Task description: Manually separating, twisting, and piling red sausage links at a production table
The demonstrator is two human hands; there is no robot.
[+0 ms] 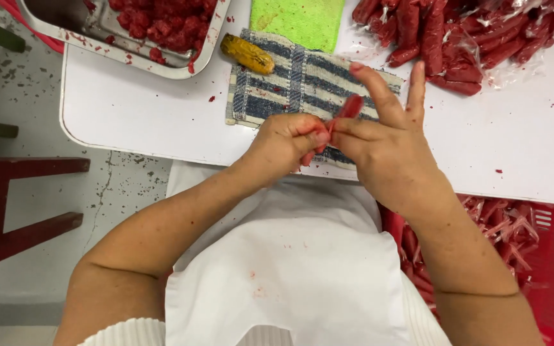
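A small red sausage [349, 107] is held between both of my hands over a blue and white striped cloth [290, 80]. My left hand [283, 142] is closed, pinching its near end with thumb and fingers. My right hand [379, 138] pinches the same piece from the right, with two fingers raised and spread. Part of the sausage is hidden behind my fingers. A white apron [290, 275] covers my lap below.
A metal tray [107, 48] with red meat sits at the back left of the white table [129, 109]. A green cloth [299, 20], a yellow handle-like object [247, 54], a pile of wrapped red sausages [469, 38] and a red basket [546, 250] lie around.
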